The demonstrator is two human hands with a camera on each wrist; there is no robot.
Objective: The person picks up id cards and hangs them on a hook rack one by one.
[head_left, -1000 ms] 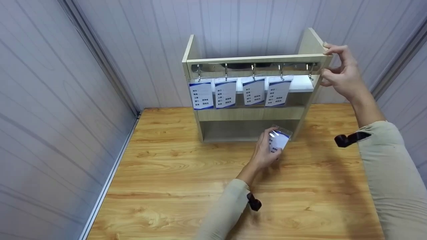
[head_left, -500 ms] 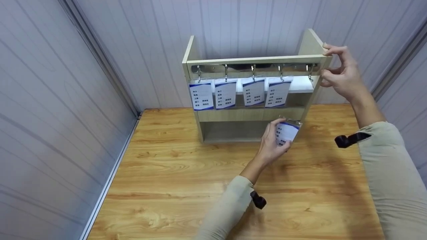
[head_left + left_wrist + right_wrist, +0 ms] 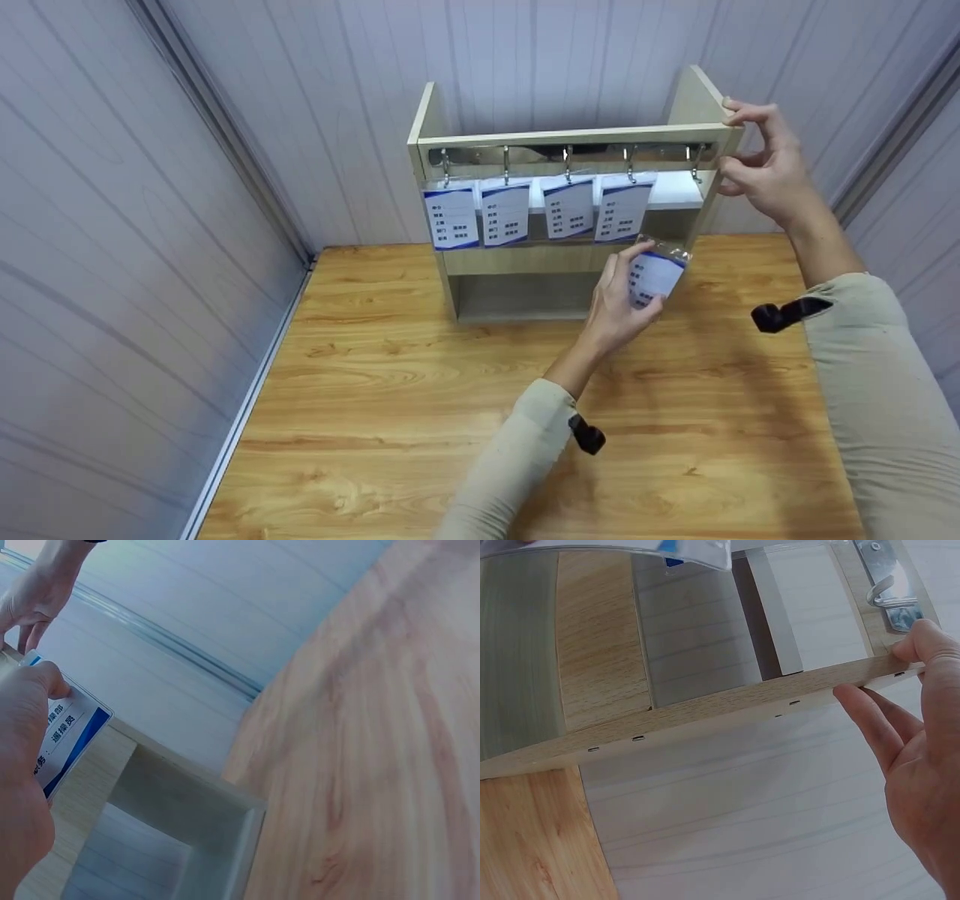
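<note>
My left hand pinches a clear badge sleeve with a white and blue card, holding it up in front of the wooden rack, just below its right end. A row of metal hooks runs under the rack's top board. Several carry similar badges, and the rightmost hook is bare. My right hand grips the rack's top right corner. In the left wrist view my thumb presses on the badge. In the right wrist view my fingers lie on the side panel's edge, near the bare hook.
The rack stands at the back of a wooden table, against a panelled wall. Another panelled wall closes off the left side. The rack has an open compartment at its bottom.
My left hand has lifted the badge from low over the table, up and to the right, toward the hook row. My right hand has stayed on the rack's corner.
</note>
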